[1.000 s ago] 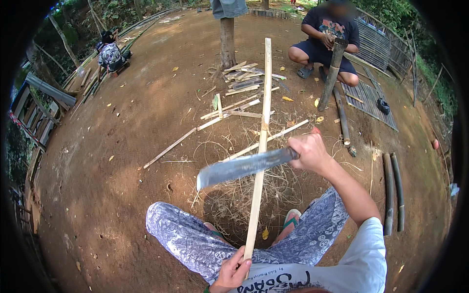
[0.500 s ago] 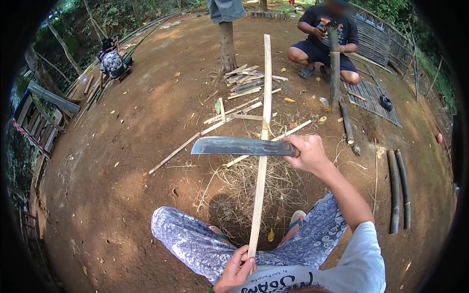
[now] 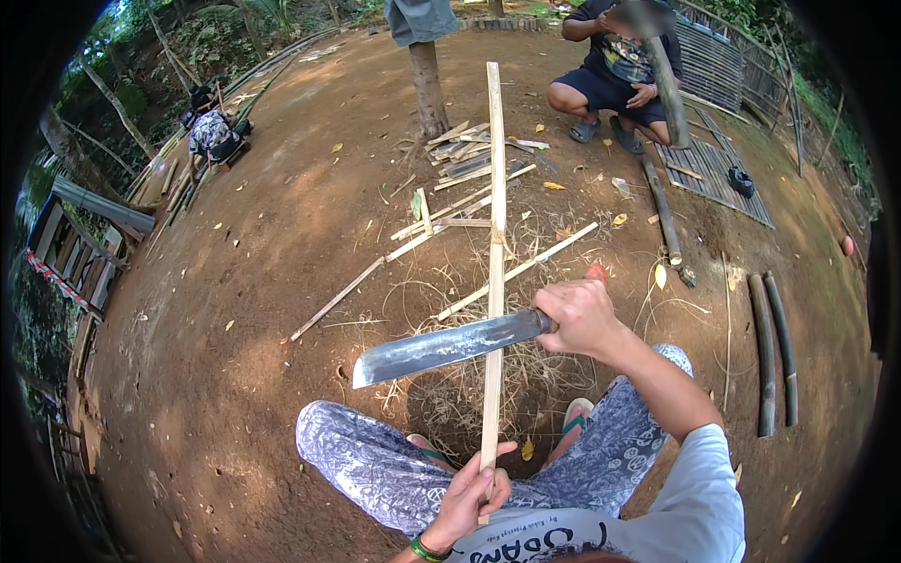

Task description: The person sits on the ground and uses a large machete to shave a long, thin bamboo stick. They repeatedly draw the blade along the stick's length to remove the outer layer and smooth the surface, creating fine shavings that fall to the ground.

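Closed around the handle of a machete (image 3: 441,349) is my right hand (image 3: 580,317); the reddish handle end sticks out above my fist. The broad blade points left and lies across a long pale bamboo strip (image 3: 497,178). Near my lap my left hand (image 3: 466,497) grips the strip's lower end. The strip reaches straight away from me and has a knobbly joint about halfway along. Thin shavings (image 3: 526,385) cover the ground under it, between my sandalled feet. Whether the blade touches the strip or hovers above it I cannot tell.
Split bamboo pieces (image 3: 469,155) are heaped ahead by a tree trunk (image 3: 428,89). A co-worker (image 3: 615,84) squats at the far right holding an upright bamboo pole (image 3: 666,94). Dark poles (image 3: 763,357) lie to my right. Another person (image 3: 214,136) crouches far left.
The machete has come nearer to me along the strip, its tip tilting toward me. My left hand sits slightly higher. The co-worker's pole has tilted and lifted.
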Motion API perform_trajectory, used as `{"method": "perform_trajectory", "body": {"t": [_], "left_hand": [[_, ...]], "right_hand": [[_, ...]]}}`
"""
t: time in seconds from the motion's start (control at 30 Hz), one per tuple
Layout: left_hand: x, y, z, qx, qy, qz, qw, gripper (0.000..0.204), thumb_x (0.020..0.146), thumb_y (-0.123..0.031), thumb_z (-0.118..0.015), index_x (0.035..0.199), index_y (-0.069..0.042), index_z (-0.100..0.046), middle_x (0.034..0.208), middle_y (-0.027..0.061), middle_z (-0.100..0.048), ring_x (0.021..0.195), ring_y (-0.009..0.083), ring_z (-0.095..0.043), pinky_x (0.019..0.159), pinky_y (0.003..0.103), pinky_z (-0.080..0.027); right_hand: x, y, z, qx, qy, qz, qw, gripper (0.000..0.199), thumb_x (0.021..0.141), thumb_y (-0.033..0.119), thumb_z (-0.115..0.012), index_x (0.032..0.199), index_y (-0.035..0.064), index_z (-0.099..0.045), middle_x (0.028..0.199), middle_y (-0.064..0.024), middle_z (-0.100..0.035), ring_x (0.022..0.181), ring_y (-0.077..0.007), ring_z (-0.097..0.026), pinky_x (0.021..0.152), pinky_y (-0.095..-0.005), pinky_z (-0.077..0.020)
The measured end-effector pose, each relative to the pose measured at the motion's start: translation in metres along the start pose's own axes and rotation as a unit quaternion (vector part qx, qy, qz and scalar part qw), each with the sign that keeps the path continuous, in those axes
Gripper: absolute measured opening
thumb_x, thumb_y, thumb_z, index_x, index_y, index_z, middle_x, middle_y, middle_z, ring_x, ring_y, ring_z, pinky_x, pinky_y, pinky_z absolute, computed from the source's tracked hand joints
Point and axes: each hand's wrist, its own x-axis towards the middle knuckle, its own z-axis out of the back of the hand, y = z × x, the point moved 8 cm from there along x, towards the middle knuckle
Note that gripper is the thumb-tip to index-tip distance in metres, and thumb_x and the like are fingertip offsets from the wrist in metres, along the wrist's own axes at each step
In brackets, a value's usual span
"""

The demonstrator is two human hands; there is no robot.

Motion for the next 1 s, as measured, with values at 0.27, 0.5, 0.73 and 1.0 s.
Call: {"method": "perform_trajectory", "body": {"t": [0.27,0.5,0.73,1.0], "left_hand": [[-0.016,0.030,-0.005,-0.025,0.023,0.049,0.998,0.033,0.114,-0.026,-0.028,0.130,-0.003,-0.044,0.069,-0.0032,-0.029,0.053,0.0066,-0.025,0.048,0.023,-0.026],[-0.008,0.039,0.009,-0.003,-0.037,0.029,0.999,0.027,0.113,-0.024,-0.028,0.122,-0.004,-0.045,0.069,-0.0015,-0.032,0.052,0.0071,-0.028,0.048,0.023,-0.028],[-0.014,0.051,0.005,-0.032,-0.027,0.038,0.998,0.025,0.113,-0.024,-0.031,0.119,-0.004,-0.045,0.069,-0.0022,-0.032,0.052,0.0069,-0.027,0.048,0.023,-0.029],[-0.032,0.062,0.012,-0.055,-0.023,0.049,0.997,0.026,0.113,-0.023,-0.030,0.118,-0.003,-0.045,0.068,-0.0010,-0.033,0.052,0.0078,-0.026,0.049,0.024,-0.029]], "right_hand": [[0.013,-0.061,0.031,-0.040,-0.064,-0.111,0.991,0.017,0.071,0.019,-0.071,0.070,0.0092,-0.057,0.060,-0.0102,-0.062,0.050,-0.0306,-0.062,0.050,-0.0446,-0.0490],[-0.005,0.004,-0.007,-0.022,0.039,0.087,0.995,0.021,0.066,0.019,-0.071,0.073,0.0102,-0.053,0.060,-0.0065,-0.058,0.051,-0.0270,-0.063,0.049,-0.0427,-0.0503],[0.017,-0.046,0.005,-0.029,-0.021,-0.121,0.992,0.017,0.070,0.019,-0.072,0.073,0.0087,-0.058,0.063,-0.0125,-0.065,0.055,-0.0320,-0.066,0.051,-0.0435,-0.0510],[0.038,-0.086,0.015,-0.080,-0.014,-0.144,0.986,0.019,0.073,0.020,-0.070,0.074,0.0053,-0.057,0.069,-0.0142,-0.067,0.060,-0.0356,-0.067,0.056,-0.0481,-0.0525]]}}
